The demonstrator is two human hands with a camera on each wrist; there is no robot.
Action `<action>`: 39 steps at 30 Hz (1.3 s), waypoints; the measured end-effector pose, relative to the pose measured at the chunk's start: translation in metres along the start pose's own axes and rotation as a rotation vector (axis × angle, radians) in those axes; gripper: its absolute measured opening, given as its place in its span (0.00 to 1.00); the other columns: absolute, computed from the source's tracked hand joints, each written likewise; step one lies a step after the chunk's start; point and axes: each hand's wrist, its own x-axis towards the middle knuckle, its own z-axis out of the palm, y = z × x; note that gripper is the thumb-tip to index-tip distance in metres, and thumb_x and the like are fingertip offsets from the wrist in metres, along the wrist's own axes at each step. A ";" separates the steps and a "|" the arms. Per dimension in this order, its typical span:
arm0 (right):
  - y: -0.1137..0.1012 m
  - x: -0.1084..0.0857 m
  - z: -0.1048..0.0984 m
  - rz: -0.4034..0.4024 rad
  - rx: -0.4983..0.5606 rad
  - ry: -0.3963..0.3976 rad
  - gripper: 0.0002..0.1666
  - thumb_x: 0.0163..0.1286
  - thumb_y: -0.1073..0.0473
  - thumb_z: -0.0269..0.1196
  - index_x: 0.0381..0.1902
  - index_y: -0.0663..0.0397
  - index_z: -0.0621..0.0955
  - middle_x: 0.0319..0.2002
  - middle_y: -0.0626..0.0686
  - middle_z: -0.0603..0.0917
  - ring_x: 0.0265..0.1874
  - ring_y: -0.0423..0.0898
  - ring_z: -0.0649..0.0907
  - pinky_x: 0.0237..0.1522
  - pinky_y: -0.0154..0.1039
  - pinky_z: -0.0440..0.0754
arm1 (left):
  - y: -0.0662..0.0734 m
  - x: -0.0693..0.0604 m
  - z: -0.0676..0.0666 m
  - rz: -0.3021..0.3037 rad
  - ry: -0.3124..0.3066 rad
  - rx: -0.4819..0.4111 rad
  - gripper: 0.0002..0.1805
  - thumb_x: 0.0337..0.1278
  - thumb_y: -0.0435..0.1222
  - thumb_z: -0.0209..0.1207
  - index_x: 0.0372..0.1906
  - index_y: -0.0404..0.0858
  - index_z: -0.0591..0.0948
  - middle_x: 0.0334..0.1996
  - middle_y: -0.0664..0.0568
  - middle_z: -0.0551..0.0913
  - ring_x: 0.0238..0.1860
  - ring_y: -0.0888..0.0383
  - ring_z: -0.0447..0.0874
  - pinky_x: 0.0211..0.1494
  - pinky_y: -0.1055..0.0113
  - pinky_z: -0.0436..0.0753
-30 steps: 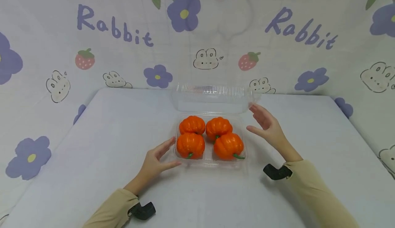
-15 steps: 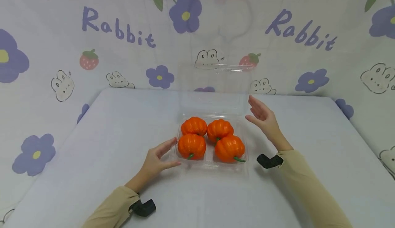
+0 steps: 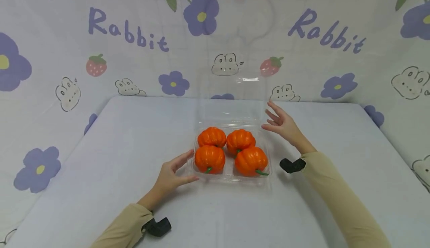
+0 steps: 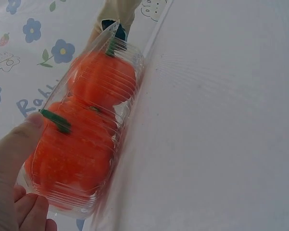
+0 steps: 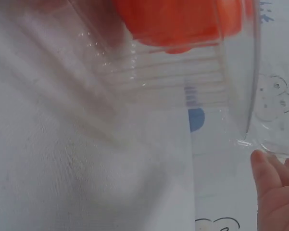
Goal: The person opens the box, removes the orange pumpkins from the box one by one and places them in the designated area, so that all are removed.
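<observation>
Four pumpkins (image 3: 209, 158) sit in the box (image 3: 231, 180); its far-side lid (image 3: 231, 87) stands raised, not closed. The left hand (image 3: 168, 175) is beside the box, the right hand (image 3: 283, 126) beside the lid, grips spread.

- The left arm (image 3: 121, 225) slants up from the lower left toward the middle.
- The left hand (image 3: 168, 174) reaches inward, its fingers stretched out and together, the thumb spread well apart, nearer the body.
- The right arm (image 3: 342, 199) slants up from the lower right, reaching farther forward.
- The right hand (image 3: 287, 126) has its fingers slightly fanned, the thumb pointing inward below them.
</observation>
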 end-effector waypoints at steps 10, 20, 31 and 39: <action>0.010 0.003 -0.003 0.088 -0.051 -0.036 0.48 0.56 0.69 0.64 0.68 0.63 0.49 0.67 0.60 0.50 0.63 0.52 0.58 0.57 0.38 0.63 | 0.002 -0.001 0.002 0.034 0.019 0.029 0.36 0.30 0.21 0.69 0.53 0.19 0.69 0.52 0.33 0.71 0.54 0.42 0.69 0.56 0.57 0.67; 0.018 0.003 -0.002 0.151 -0.084 -0.045 0.47 0.56 0.68 0.64 0.67 0.64 0.50 0.67 0.61 0.51 0.62 0.53 0.59 0.56 0.37 0.63 | 0.004 -0.002 0.001 0.044 0.013 0.066 0.36 0.30 0.23 0.70 0.53 0.20 0.70 0.52 0.34 0.72 0.54 0.44 0.70 0.56 0.57 0.68; 0.029 -0.009 0.001 0.145 0.040 0.028 0.44 0.59 0.64 0.63 0.66 0.68 0.53 0.66 0.63 0.54 0.62 0.50 0.61 0.54 0.32 0.67 | 0.005 -0.003 0.002 0.092 0.011 0.092 0.36 0.30 0.23 0.70 0.53 0.19 0.69 0.51 0.33 0.72 0.54 0.42 0.70 0.55 0.56 0.68; 0.032 -0.013 0.007 0.150 0.077 0.058 0.41 0.60 0.63 0.62 0.65 0.68 0.55 0.65 0.63 0.57 0.61 0.50 0.62 0.52 0.29 0.68 | 0.005 -0.005 0.002 0.083 0.013 0.109 0.36 0.31 0.23 0.70 0.54 0.20 0.69 0.52 0.34 0.72 0.54 0.43 0.70 0.56 0.56 0.68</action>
